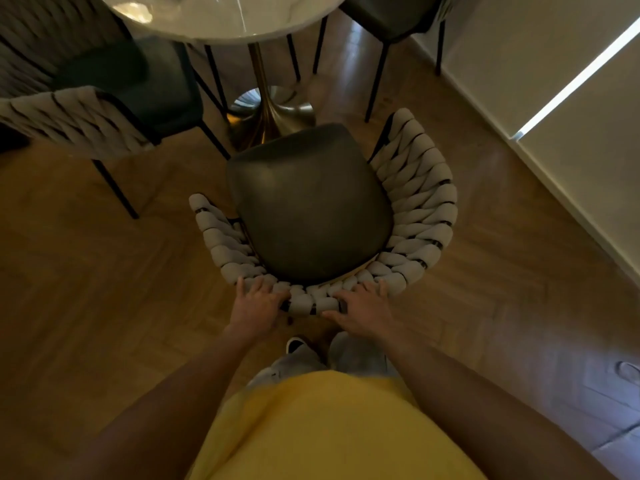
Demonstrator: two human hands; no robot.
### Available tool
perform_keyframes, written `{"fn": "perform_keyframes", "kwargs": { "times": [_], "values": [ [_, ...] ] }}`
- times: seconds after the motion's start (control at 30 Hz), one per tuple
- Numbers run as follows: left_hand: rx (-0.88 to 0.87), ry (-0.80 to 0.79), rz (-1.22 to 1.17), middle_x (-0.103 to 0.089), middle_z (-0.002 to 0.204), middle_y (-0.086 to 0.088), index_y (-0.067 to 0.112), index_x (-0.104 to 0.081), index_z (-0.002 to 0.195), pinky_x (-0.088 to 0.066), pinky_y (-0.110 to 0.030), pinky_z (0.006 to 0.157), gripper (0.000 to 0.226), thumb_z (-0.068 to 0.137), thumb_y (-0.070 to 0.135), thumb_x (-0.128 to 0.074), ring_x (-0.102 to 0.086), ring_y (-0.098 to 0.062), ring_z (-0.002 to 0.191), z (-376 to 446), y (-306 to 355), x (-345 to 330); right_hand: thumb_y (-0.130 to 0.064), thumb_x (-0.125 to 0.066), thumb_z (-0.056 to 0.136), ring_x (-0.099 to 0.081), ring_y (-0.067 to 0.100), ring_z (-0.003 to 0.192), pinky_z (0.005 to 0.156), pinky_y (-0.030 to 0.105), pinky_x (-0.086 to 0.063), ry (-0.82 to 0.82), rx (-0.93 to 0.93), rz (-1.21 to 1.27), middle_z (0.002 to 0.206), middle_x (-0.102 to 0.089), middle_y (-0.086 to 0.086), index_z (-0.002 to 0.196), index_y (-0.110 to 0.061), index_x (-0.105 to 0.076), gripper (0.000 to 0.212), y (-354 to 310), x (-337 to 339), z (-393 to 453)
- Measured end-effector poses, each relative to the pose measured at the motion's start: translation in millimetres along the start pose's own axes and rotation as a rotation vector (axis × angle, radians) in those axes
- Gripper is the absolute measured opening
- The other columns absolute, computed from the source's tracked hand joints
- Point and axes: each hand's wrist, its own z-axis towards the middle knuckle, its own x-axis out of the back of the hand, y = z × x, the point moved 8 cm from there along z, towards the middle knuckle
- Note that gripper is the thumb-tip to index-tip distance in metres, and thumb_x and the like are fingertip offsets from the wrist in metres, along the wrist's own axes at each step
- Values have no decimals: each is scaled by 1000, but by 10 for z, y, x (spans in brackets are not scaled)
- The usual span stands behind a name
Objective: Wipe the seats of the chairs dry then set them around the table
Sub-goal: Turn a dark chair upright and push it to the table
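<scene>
Chair [308, 209] with a dark, smooth seat [304, 202] and a curved backrest [415, 202] of thick pale woven straps on a thin black metal frame, standing on the wooden floor [104, 271] directly before the person, its open front facing the gold pedestal [266, 112] of the round marble-topped table [225, 15]. The left hand [258, 306] and right hand [363, 311] lie on the rear top of the backrest, close together on either side of its centre; the fingers drape forward over the padded straps and the thumbs sit behind, a loose hold rather than a tight clench, though how far the fingers wrap underneath cannot be told. Judged by its slim legs, the chair is probably light enough to slide or lift with two hands; the straps look soft and yielding, so the firm hold is the frame beneath them. The seat appears slick and offers no purchase. Two further chairs stand by the table, one at left [86, 109] and one at upper right [391, 15]; a pale wall [554, 98] runs along the right
</scene>
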Motion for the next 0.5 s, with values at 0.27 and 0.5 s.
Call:
{"fn": "perform_keyframes", "kwargs": {
  "times": [0.27, 0.5],
  "values": [
    [408, 44, -584, 18, 161, -11, 34, -25, 151, -6, -53, 118, 83, 82, 70, -55, 22, -34, 145, -214, -153, -34, -77, -44, 79, -15, 28, 141, 116, 46, -13, -19, 4, 26, 150, -31, 3, 140, -35, -40, 74, 641, 216, 89],
    [706, 195, -977, 35, 155, -8, 20, -16, 155, -10, -53, 118, 119, 63, 49, -85, 29, -30, 143, -192, 117, -117, -100, -27, 49, 25, 28, 142, 108, 61, 22, -57, -19, -108, 161, 4, 4, 139, -49, -35, 104, 1443, 461, 344]
  ]
}}
